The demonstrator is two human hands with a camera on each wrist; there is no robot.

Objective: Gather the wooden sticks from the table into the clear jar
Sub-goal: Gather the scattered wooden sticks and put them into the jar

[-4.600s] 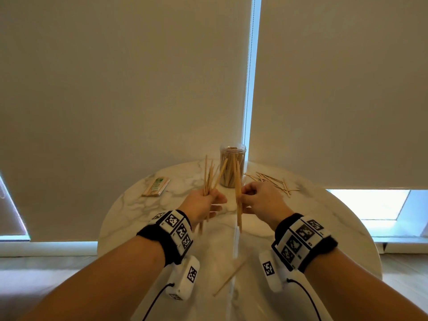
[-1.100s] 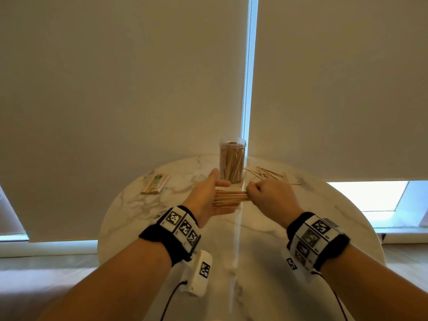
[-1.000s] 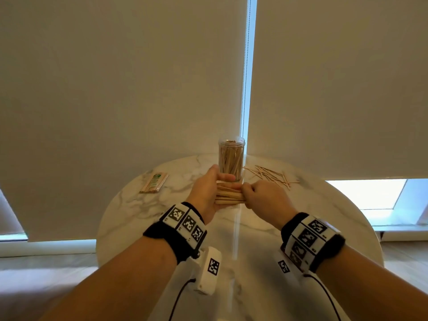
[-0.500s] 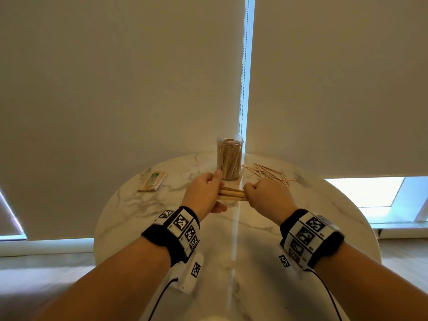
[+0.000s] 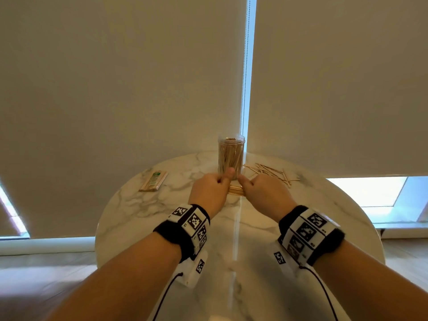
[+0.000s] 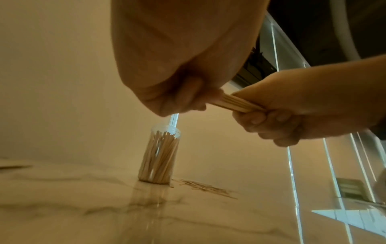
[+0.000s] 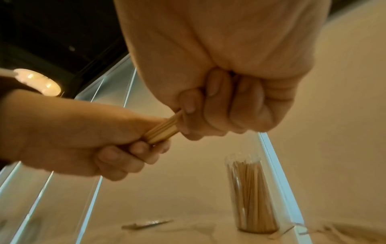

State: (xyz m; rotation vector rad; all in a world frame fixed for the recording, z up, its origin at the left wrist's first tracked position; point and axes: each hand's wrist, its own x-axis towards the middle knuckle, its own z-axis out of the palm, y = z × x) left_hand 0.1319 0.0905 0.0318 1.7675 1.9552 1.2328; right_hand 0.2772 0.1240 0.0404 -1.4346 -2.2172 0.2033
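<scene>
Since the frame from half a second ago, both hands are seen closer together, so that less of the bundle of wooden sticks (image 5: 235, 190) is left showing between them; the jar and the loose pile are unmoved.

At the far left of the marble table (image 5: 129, 205), a small wrapped packet (image 5: 153, 181) is seen lying flat. Next, the left hand (image 5: 209, 192) is curled into a fist round one end of the bundle, thumb raised on top. The sticks are held level above the table, packed side by side, pale, thin and straight. The other end is gripped by the right hand (image 5: 262, 193), its fingers (image 7: 211, 105) folded tightly round it.

Just behind the hands, the clear jar (image 5: 231, 156) is seen upright and open-topped, already crowded with standing sticks. To its right, a loose scatter of sticks (image 5: 271, 172) is left on the table.

For the step to be done well, the ends should probably be evened first, then the bundle tipped upright by one hand and lowered into whatever gap remains, since a crowded jar is likely to snag stray tips.
</scene>
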